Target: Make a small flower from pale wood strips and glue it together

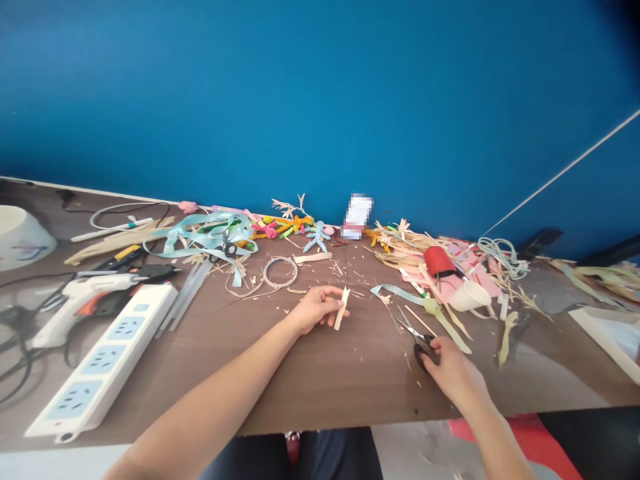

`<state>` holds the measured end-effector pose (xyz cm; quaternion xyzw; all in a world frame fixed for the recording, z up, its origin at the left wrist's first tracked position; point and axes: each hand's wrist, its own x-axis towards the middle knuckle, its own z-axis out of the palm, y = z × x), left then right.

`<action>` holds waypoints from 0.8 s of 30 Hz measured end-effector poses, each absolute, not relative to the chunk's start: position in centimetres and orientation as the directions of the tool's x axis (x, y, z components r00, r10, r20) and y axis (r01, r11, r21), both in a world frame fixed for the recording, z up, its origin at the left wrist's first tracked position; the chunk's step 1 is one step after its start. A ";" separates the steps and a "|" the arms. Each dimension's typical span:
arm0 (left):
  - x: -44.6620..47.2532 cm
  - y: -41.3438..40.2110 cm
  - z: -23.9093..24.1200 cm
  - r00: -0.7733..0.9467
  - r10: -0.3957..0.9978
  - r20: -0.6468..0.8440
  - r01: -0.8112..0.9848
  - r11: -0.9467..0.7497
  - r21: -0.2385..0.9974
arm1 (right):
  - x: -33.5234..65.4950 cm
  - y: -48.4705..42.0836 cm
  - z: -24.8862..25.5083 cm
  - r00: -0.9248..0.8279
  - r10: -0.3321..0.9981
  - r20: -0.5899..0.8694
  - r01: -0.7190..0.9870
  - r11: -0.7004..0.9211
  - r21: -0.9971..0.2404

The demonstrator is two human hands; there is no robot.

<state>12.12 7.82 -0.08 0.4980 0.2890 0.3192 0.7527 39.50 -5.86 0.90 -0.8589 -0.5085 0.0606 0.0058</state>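
Over the middle of the table, my left hand point(319, 310) pinches a short pale strip point(342, 309) that looks like dried husk, its upper end notched. My right hand point(453, 370) is closed on the black handles of a pair of scissors point(414, 331) to the right. The scissor blades are slightly apart and point up and left, away from the strip. Small cut scraps lie on the tabletop around both hands. A roll of tape point(280, 273) rests beyond my left hand. Near the scissors is a pale blue ribbon point(400, 291).
On the left are a white power strip point(107, 360), a hot glue gun point(75, 300) and clear glue sticks point(187, 297). Tangled blue ribbon point(200, 233) and colourful pipe-cleaner pieces point(280, 227) line the wall. Husk strips, a red spool point(439, 261) and a white cup point(470, 295) crowd the right.
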 end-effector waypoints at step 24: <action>12.2 7.9 0.0 0.584 0.805 -0.106 -0.201 0.270 0.942 | 40.3 -5.6 2.0 0.386 0.889 -0.248 0.892 -0.428 -0.145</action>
